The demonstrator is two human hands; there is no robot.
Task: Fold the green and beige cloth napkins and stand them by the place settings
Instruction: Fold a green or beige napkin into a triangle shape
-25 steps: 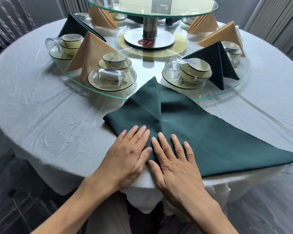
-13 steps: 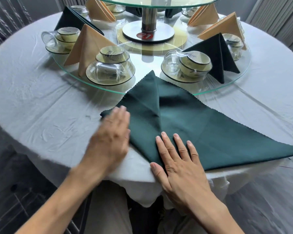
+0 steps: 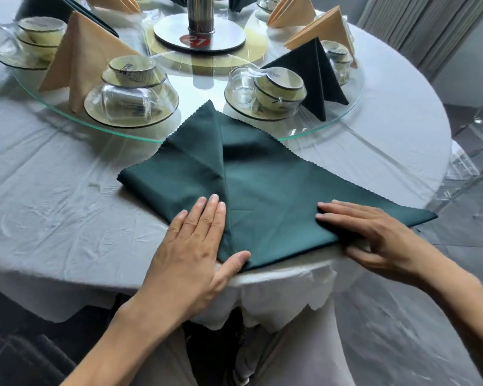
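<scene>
Pressing flat, fingers spread — left hand and right hand on matte, zigzag-edged green napkin.

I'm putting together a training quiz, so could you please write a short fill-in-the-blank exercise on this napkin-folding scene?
1. The napkin lying flat under both hands is ____ in colour.
2. The left hand presses on it with the palm facing ____.
3. The right hand rests near the napkin's ____ corner.
4. The place settings stand on a round ____ turntable.

Missing words: green; down; right; glass
</scene>
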